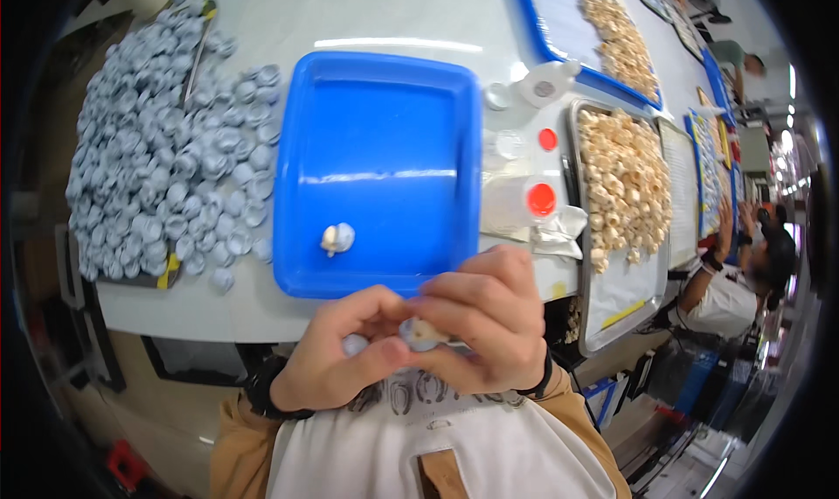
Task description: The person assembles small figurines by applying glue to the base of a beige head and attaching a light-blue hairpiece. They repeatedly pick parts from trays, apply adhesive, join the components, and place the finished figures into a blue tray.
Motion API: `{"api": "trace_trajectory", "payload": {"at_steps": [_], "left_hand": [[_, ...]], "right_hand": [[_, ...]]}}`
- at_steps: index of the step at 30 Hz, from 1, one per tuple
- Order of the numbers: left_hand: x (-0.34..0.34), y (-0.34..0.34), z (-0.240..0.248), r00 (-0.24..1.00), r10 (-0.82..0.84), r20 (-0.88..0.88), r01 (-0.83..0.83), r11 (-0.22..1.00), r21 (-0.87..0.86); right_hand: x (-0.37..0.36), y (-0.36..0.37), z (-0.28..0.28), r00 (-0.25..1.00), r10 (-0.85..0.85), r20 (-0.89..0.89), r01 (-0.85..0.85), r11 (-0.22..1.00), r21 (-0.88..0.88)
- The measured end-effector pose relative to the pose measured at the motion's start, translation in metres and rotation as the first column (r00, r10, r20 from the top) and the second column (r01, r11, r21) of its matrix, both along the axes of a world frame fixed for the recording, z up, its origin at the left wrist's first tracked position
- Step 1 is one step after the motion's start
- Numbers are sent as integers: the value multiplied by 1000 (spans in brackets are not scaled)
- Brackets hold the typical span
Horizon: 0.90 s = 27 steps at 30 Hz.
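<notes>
My left hand [336,359] and my right hand [494,324] meet in front of my body, just off the near edge of the blue tray [291,176]. Pinched between their fingertips is a small grey-blue cup-shaped cap [414,335] with a beige piece [426,331] against it. A second grey-blue cap [354,345] sits in the curled fingers of my left hand. Inside the tray, near its lower left, lies a beige piece [329,239] together with a grey-blue cap [344,236]. Fingers hide part of what I hold.
A large heap of grey-blue caps [175,158] covers the left of the table, with a thin tool [200,55] on it. Right of the tray stand red-topped containers [542,199] and a white bottle [544,86]. Farther right, a metal tray [622,329] holds beige pieces. Another person [730,289] works there.
</notes>
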<state>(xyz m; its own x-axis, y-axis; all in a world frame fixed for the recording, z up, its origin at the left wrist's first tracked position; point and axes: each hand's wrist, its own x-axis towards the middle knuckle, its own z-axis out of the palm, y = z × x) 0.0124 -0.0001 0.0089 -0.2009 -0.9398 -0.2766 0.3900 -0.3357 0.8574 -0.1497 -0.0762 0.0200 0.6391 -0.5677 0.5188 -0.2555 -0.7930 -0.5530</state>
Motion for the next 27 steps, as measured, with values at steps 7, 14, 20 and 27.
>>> {"api": "trace_trajectory", "payload": {"at_steps": [7, 14, 20, 27], "left_hand": [[-3, -5, 6, 701, 164, 694, -35, 980, -196], [-7, -10, 8, 214, 173, 961, 16, 983, -181], [-4, -1, 18, 604, 255, 755, -59, 959, -277], [-4, 7, 9, 966, 14, 259, 64, 954, -293]], "right_hand": [[-25, 4, 12, 987, 104, -123, -68, 962, 265], [-208, -28, 13, 492, -743, -454, 853, 517, 79], [-236, -56, -19, 452, -643, -618, 809, 587, -20], [-161, -19, 26, 547, -769, -331, 783, 610, -123]]}}
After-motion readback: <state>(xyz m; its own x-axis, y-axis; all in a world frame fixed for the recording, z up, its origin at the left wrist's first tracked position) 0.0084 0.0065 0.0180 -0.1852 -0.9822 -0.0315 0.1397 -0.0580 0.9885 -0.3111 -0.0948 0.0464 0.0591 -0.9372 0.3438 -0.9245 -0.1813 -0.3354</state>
